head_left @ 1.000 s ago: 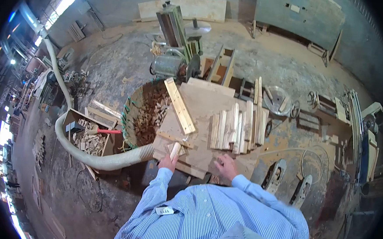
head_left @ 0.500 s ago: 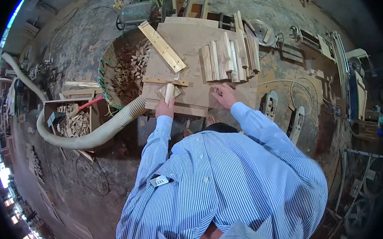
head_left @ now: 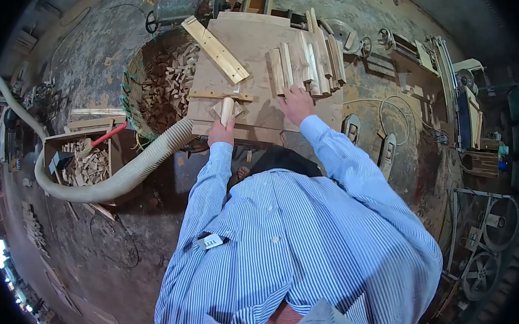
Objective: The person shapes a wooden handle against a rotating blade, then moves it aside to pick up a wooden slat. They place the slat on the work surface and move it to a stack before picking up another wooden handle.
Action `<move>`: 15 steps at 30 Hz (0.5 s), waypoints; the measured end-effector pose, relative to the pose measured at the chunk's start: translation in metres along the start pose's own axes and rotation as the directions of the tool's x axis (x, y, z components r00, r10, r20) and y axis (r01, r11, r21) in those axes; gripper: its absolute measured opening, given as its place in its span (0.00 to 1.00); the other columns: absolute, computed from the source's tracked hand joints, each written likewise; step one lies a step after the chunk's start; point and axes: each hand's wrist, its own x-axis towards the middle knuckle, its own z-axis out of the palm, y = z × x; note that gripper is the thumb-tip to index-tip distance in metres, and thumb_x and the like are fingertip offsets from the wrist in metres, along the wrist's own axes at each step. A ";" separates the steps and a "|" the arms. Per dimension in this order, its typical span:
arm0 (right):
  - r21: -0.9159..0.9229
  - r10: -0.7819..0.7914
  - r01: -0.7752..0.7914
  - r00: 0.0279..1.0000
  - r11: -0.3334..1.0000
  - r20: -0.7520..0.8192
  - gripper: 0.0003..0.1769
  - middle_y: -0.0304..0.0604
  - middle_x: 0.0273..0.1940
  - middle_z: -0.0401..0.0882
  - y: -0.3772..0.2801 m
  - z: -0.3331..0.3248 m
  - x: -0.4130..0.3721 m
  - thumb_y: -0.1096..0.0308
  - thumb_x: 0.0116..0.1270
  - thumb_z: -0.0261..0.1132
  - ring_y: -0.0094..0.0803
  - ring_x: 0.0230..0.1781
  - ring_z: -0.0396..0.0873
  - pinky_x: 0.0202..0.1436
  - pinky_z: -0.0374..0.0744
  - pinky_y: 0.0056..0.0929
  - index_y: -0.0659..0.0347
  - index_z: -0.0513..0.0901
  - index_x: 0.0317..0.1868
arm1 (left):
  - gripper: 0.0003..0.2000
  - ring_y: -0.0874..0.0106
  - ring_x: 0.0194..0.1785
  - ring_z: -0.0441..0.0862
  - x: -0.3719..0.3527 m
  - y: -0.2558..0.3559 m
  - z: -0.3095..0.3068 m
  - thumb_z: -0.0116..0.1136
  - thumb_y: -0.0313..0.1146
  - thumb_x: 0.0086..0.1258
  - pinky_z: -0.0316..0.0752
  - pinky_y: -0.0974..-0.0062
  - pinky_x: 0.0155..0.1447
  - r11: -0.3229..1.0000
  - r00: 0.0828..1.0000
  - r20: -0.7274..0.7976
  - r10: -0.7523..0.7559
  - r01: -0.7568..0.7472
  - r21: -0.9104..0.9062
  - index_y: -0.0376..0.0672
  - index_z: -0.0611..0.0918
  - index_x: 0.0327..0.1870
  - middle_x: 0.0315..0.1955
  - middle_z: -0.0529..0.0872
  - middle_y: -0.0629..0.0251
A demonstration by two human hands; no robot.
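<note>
The work in hand looks like feeding sticks 1 at a time from a pile to a stop on the bench. Starting at the left, doing it well probably means that the left hand (head_left: 221,133), closed around the near end of the short block (head_left: 227,109), seats that block flat on the workbench (head_left: 261,40) and square against the thin cross strip (head_left: 216,94), with its fingers clear of the strip. The right hand (head_left: 295,105) would do best to take just 1 piece off the near edge of the stack of sticks (head_left: 306,58). The pile lies loose and fanned, so a careless pull could drag its neighbours. Whether this hand has closed on a stick or only rests on the ends I cannot tell. As for position, the block juts forward from the left fist, its far end at or just short of the strip. It sits to the right of the basket of offcuts (head_left: 125,91) and below the long plank (head_left: 214,49). The stack lies just ahead of the right hand, touching its fingertips, and to the right of the block.
</note>
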 end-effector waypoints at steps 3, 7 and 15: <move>-0.144 0.056 -0.034 0.987 0.989 0.149 0.18 0.47 0.47 0.80 0.001 0.007 0.030 0.52 0.69 0.68 0.47 0.51 0.79 0.53 0.77 0.48 0.59 0.87 0.46 | 0.33 0.42 0.52 0.85 0.001 -0.001 0.001 0.53 0.66 0.74 0.78 0.46 0.56 1.000 1.000 -0.001 -0.013 0.013 0.014 0.37 0.81 0.50 0.46 0.88 0.40; -0.410 0.063 0.086 0.939 0.908 0.338 0.17 0.45 0.52 0.79 -0.001 0.022 0.056 0.54 0.71 0.64 0.44 0.54 0.78 0.55 0.74 0.48 0.58 0.88 0.47 | 0.33 0.43 0.51 0.86 0.000 0.000 0.002 0.52 0.66 0.74 0.78 0.46 0.55 0.999 1.000 -0.012 -0.015 0.016 0.030 0.38 0.81 0.51 0.46 0.88 0.41; -0.332 -0.017 0.148 0.931 0.931 0.365 0.18 0.48 0.54 0.81 0.006 0.044 0.113 0.60 0.71 0.60 0.44 0.57 0.79 0.58 0.75 0.48 0.59 0.83 0.57 | 0.32 0.41 0.49 0.85 -0.001 -0.001 0.004 0.52 0.66 0.74 0.78 0.45 0.54 0.998 0.999 -0.031 -0.014 0.015 0.053 0.38 0.80 0.49 0.43 0.88 0.40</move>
